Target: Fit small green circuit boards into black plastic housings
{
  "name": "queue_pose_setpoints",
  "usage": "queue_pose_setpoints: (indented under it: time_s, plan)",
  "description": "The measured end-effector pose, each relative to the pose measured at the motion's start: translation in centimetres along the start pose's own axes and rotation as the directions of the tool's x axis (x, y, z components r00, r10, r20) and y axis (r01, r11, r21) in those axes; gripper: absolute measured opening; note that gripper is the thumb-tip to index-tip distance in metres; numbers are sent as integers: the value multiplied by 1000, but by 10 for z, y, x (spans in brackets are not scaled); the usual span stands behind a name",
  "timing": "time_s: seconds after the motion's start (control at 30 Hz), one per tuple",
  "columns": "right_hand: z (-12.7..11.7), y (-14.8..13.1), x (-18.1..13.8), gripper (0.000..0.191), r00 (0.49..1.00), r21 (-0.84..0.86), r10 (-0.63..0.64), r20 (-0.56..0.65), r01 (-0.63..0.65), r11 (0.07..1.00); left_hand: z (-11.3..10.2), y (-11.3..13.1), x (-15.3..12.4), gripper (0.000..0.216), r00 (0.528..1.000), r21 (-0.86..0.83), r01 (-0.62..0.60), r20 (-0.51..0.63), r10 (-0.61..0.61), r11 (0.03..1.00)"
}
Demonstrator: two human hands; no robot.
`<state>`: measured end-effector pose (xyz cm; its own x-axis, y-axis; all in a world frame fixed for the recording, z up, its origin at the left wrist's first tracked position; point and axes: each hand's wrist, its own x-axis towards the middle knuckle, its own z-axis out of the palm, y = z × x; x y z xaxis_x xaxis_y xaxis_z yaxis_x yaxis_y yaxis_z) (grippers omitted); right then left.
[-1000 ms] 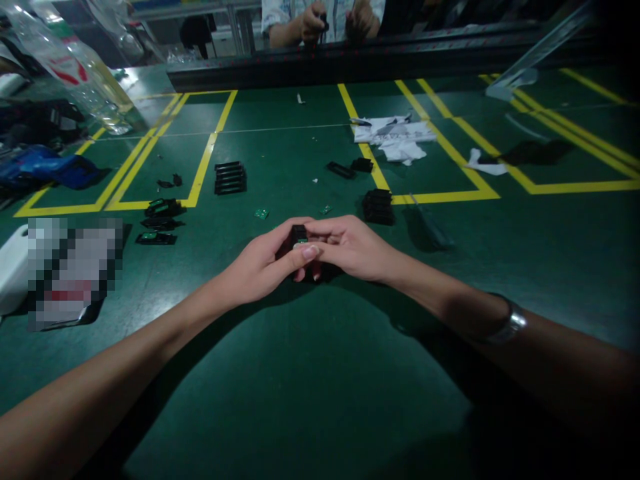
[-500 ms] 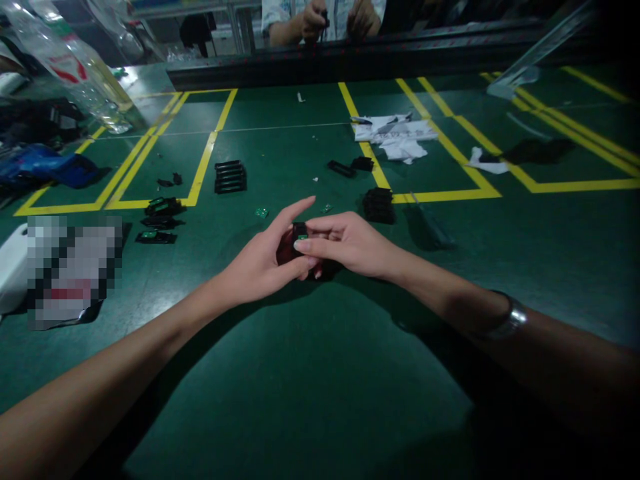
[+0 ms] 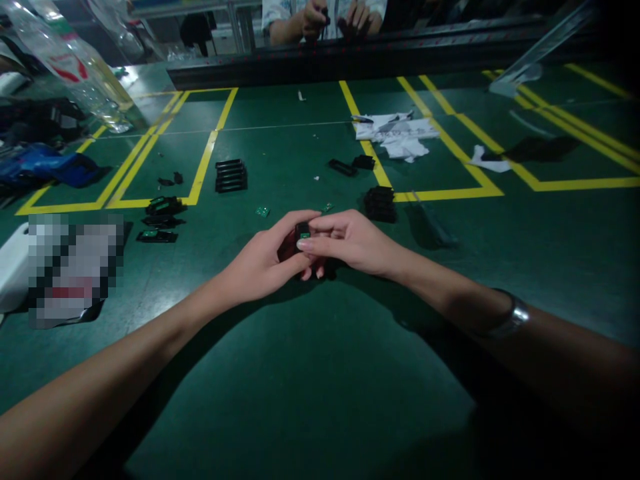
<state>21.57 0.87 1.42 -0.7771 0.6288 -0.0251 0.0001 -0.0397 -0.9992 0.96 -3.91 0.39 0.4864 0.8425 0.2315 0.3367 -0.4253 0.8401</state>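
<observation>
Between my two hands is a small black plastic housing (image 3: 302, 230) with a bit of green circuit board showing in it. My left hand (image 3: 263, 260) wraps round it from the left, index finger curled over the far side and thumb at the near side. My right hand (image 3: 355, 243) pinches it from the right, the thumb tip pressing near the green part. Fingers hide much of the housing. Just beyond the hands lie small green circuit boards, one to the left (image 3: 263, 211) and another (image 3: 327, 207) behind the right fingers.
A row of black housings (image 3: 230, 175) lies beyond my left hand, a black stack (image 3: 380, 203) beyond my right. More black parts with green boards (image 3: 157, 236) lie left. White paper (image 3: 395, 133), plastic bottles (image 3: 75, 67) and a white object (image 3: 15, 267) surround the space. A person's hands (image 3: 315, 20) work opposite.
My left index finger has come down from its raised position onto the far side of the housing. My right hand keeps nearly the same pinch. The person opposite shifted one hand slightly.
</observation>
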Motion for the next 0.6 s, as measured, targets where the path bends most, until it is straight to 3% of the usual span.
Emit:
queue_pose_setpoints:
  time_s: [0.6]
  plan:
    - [1,-4,-1,31,999,99,22,23,-24,995,1,1,0,53,1000,-47,-3,2,4,999]
